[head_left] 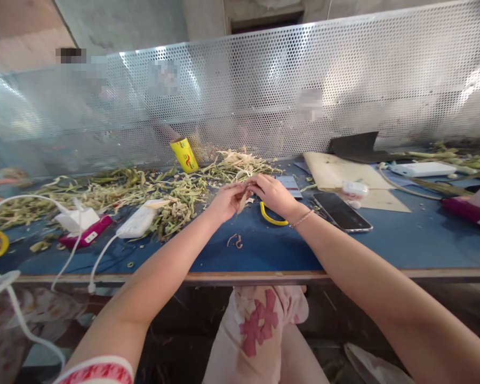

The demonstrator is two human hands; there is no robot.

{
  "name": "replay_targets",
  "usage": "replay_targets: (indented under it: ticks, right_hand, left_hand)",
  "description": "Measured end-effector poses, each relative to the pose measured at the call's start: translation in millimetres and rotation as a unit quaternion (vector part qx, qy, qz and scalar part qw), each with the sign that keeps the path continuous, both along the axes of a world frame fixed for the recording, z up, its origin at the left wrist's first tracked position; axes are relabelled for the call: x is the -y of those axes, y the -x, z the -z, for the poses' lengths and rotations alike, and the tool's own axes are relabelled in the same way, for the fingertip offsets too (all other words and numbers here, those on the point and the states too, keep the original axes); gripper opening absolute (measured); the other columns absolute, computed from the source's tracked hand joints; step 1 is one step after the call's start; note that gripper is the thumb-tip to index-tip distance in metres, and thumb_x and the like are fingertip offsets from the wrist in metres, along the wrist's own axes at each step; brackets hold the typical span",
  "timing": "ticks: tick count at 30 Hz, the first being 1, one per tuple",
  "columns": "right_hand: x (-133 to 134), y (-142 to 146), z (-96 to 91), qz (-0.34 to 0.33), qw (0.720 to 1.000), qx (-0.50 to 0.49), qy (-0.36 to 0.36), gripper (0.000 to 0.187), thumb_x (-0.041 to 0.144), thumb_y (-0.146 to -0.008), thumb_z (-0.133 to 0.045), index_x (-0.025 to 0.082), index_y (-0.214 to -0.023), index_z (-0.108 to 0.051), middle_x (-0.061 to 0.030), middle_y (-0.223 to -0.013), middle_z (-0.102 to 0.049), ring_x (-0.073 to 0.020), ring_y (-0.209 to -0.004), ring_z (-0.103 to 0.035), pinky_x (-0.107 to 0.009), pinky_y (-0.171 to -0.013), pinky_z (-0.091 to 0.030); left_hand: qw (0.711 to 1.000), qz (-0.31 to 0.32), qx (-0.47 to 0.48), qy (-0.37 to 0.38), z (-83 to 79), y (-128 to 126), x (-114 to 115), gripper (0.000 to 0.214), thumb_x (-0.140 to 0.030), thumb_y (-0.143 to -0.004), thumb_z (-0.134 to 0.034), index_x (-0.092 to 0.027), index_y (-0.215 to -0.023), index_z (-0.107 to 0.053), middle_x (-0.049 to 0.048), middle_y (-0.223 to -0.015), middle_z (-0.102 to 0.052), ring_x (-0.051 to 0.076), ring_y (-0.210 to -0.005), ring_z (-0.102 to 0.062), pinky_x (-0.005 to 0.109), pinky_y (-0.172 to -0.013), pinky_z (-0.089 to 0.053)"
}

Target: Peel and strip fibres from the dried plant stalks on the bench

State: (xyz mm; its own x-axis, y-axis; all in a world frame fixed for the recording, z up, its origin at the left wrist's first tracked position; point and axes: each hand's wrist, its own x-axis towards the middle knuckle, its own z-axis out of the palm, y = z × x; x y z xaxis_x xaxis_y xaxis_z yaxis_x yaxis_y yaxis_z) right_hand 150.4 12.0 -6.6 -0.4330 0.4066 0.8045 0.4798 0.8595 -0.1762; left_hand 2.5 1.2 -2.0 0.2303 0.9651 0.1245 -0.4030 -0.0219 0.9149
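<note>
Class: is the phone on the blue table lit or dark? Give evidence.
Dark: the phone lies face up, its glass black, showing only reflections.

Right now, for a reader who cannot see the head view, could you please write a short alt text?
The left hand and right hand pinch a pale plant strip between them over a blue table. Green peelings lie heaped behind them along a perforated metal screen; a phone lies to the right.
</note>
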Motion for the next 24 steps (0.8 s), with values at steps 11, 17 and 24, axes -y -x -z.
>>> replay_targets:
  ticks: [11,17,24]
  right_hand:
    - [0.3,-0.9,0.3,-0.003,0.998,0.050,-0.022,0.014,0.023,-0.086,-0.042,0.019,-0.088,-0.055,-0.0074,-0.084,-0.061,-0.0180,-0.081,-0.056,-0.031,-0.074,-0.046]
    - [-0.8,-2.8,0.0,-0.012,0.999,0.051,-0.014,0.012,0.023,-0.086,-0.043,0.019,-0.086,-0.054,-0.0059,-0.081,-0.059,-0.0166,-0.078,-0.054,-0.030,-0.072,-0.045]
    - [-0.1,-1.6,-0.3,-0.023,0.999,0.043,-0.012,0.010,0.019,-0.085,-0.042,0.019,-0.079,-0.050,-0.0039,-0.075,-0.053,-0.0144,-0.070,-0.050,-0.027,-0.065,-0.042]
  left_hand:
    - [1.000,-0.004,-0.023,-0.010,5.2,4.2,-6.3,0.008,-0.018,-0.062,-0.063,-0.015,-0.057,-0.058,0.0002,-0.055,-0.059,0.009,-0.054,-0.056,0.023,-0.054,-0.043]
    - [0.999,-0.004,-0.046,0.013,4.0,6.0,-6.1,0.006,-0.017,-0.063,-0.061,-0.015,-0.058,-0.060,0.0016,-0.054,-0.060,0.010,-0.051,-0.055,0.025,-0.052,-0.042]
    - [0.998,-0.031,-0.027,0.042,2.9,3.3,-4.9,0.007,-0.015,-0.063,-0.061,-0.015,-0.057,-0.058,0.0005,-0.054,-0.060,0.010,-0.055,-0.057,0.024,-0.054,-0.042]
